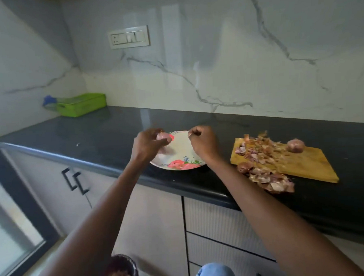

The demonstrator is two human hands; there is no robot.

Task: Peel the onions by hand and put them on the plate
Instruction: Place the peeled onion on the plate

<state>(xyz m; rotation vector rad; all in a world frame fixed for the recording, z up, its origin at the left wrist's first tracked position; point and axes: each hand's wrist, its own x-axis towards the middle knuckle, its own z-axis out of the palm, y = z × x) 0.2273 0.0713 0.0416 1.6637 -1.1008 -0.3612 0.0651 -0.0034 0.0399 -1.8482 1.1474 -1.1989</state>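
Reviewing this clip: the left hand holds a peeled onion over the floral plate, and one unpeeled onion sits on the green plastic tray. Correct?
Not quite. The head view shows the unpeeled reddish-brown onion on the wooden cutting board, not the green plastic tray. The left hand does hold a peeled pinkish onion over the floral white plate.

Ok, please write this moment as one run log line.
left hand: holds onion over plate | right hand: curled, contents unclear | unpeeled onion: on cutting board

Home kitchen: black stone countertop [104, 129] over grey cabinet doors [212, 218], marble-look backsplash [215, 62] with switch plate [128, 36] at 11 o'clock, wooden cutting board [304, 165] at 3.
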